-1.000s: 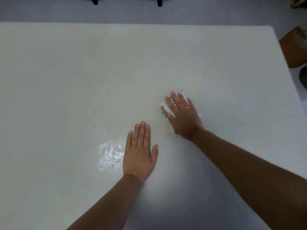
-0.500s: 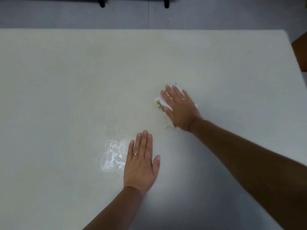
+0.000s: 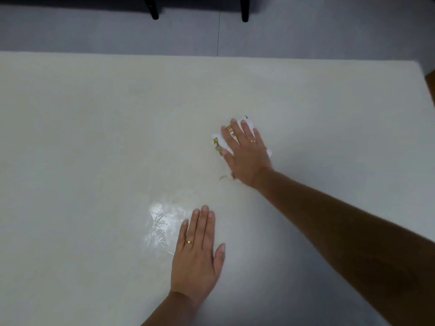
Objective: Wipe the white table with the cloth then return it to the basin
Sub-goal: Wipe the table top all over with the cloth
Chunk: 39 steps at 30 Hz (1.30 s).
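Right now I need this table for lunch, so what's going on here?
A person is wiping the white table. Their right hand presses flat on a white cloth with yellow print, toward the table's right half. The left hand rests flat on the bare surface nearer their body, beside a shiny wet patch. No basin is in view, so the cloth has not gone back yet.

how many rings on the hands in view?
2. One gold ring on the left hand, flat on the table; second ring on the right hand, pressing the cloth. Others possibly hidden.
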Available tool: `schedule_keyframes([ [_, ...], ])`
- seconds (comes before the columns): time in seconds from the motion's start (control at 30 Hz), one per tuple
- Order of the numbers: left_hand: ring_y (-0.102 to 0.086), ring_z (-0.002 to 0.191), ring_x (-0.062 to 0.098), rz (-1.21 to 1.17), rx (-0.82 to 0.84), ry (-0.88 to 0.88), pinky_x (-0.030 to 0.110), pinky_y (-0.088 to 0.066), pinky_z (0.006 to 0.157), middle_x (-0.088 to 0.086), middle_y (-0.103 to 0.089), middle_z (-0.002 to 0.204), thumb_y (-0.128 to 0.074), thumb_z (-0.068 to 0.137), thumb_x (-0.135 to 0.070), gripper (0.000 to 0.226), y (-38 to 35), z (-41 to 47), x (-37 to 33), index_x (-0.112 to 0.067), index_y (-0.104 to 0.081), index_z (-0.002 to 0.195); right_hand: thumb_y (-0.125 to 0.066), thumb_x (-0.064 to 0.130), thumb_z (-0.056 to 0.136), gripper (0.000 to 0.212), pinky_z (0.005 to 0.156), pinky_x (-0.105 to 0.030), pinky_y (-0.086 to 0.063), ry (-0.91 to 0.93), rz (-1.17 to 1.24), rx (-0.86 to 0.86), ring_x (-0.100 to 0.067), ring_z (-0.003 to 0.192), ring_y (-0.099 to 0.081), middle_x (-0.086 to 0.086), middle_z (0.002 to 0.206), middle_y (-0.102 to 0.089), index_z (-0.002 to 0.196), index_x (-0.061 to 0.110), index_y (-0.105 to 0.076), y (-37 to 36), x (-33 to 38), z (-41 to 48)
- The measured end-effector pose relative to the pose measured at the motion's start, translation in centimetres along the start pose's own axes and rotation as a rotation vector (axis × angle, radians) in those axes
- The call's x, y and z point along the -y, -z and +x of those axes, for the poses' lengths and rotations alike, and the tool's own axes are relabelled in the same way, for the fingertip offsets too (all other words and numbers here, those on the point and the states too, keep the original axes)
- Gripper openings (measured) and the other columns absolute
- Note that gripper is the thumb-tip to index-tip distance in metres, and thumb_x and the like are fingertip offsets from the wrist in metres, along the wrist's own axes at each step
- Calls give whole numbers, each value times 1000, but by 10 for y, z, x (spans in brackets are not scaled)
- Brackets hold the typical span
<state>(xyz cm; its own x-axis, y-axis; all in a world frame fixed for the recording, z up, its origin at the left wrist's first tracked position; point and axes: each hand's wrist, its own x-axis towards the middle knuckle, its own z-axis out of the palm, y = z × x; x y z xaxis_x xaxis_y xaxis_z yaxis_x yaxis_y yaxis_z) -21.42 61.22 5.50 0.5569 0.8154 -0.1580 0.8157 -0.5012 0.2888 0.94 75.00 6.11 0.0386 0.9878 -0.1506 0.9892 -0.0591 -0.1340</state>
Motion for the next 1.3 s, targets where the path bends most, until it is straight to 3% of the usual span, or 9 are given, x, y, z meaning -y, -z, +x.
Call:
schedule_keyframes([
  [0.1, -17, 147, 25, -15, -12, -24, 46, -20, 115, 10, -20, 159, -28, 98, -41, 63, 0, 1, 3, -5, -26, 149, -34, 34, 99, 56, 116, -42, -6, 101, -71, 15, -27, 147, -7, -9, 159, -8, 150, 20, -15, 11, -61, 13],
  [0.27, -21, 146, 24, -32, -85, -105, 45, -18, 117, 6, -25, 158, -32, 99, -41, 60, 10, 17, 8, -7, -30, 148, -22, 36, 101, 56, 117, -45, -3, -575, 19, -41, -27, 146, -1, -8, 160, -1, 151, 18, -7, 20, -105, 37],
  [0.33, -19, 147, 22, -38, -94, -99, 42, -15, 119, 5, -25, 158, -32, 98, -42, 61, 18, 43, -1, -9, -28, 149, -18, 37, 100, 55, 116, -47, 1, -677, 72, -35, -29, 146, 1, -8, 160, 0, 151, 19, -5, 18, -74, 49],
  [0.57, -20, 145, 26, 6, -113, -87, 39, -8, 119, 12, -28, 156, -27, 98, -43, 62, 38, 152, -37, -5, -28, 148, -28, 37, 99, 55, 116, -43, -3, 35, -43, -17, -23, 147, -6, -4, 160, -8, 150, 24, -14, 18, -75, 51],
  [0.83, -1, 149, 22, 69, -37, -37, 37, 0, 120, 8, -7, 161, -21, 97, -48, 68, 17, 167, -25, -9, -11, 153, -16, 40, 100, 55, 117, -47, 1, -668, 73, -45, -24, 147, 2, -3, 160, 1, 151, 22, -4, 27, -108, 88],
  [0.9, -1, 149, 22, 84, -31, -32, 37, -1, 119, 8, -7, 161, -22, 98, -48, 68, 18, 168, -26, -9, -10, 153, -13, 41, 100, 55, 116, -46, 4, -608, 84, -36, -26, 146, 3, -3, 160, 3, 150, 22, -3, 23, -71, 96],
  [1.0, -1, 149, 21, 78, -27, -30, 37, -2, 119, 7, -5, 161, -22, 98, -48, 68, 19, 167, -27, -10, -8, 153, -16, 41, 99, 54, 116, -44, 5, -198, 32, -30, -24, 147, 3, -1, 160, 0, 150, 25, -7, 16, -29, 89],
  [1.13, -8, 148, 23, 59, -30, -40, 40, -9, 118, 10, -13, 160, -25, 97, -47, 68, 20, 167, -27, -7, -17, 152, -29, 38, 98, 55, 116, -42, -6, 133, -43, -11, -22, 147, -7, -2, 160, -10, 150, 24, -15, 26, -75, 90],
  [1.3, -9, 148, 23, 23, -25, -34, 41, -12, 117, 9, -13, 160, -29, 96, -46, 68, 20, 167, -28, -7, -18, 151, -21, 37, 100, 55, 117, -45, -2, -481, 32, -52, -23, 147, -1, -4, 160, -1, 151, 21, -7, 36, -128, 123],
])
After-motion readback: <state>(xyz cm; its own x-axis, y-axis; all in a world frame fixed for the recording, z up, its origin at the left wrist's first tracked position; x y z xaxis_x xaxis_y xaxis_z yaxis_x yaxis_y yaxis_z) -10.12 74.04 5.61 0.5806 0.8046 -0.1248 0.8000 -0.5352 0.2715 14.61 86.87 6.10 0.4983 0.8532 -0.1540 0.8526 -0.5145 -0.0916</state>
